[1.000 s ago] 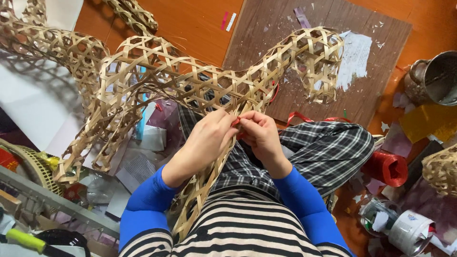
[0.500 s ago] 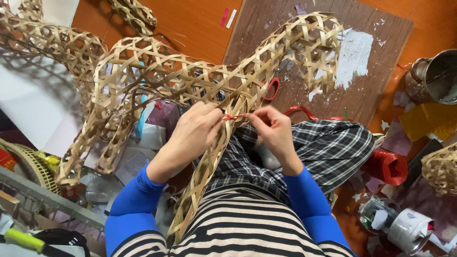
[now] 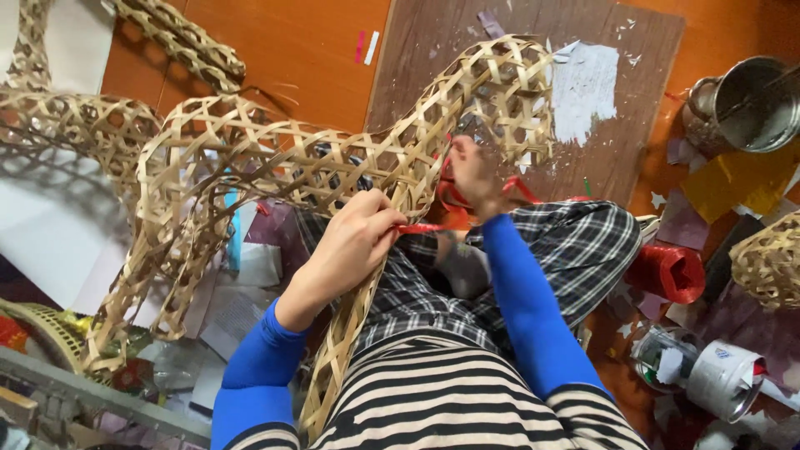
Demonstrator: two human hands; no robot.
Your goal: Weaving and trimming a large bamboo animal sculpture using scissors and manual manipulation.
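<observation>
Across the lap, the woven frame (image 3: pixel 275 167) looks light, springy, open — best held by its strips. Left hand (image 3: pixel 354 242) pinches the red ribbon (image 3: pixel 421 227); right hand (image 3: pixel 475 175) grips it further up.

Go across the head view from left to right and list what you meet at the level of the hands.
Woven bamboo lattice frame → left hand → red ribbon → right hand → red twine spool → small woven basket.
</observation>
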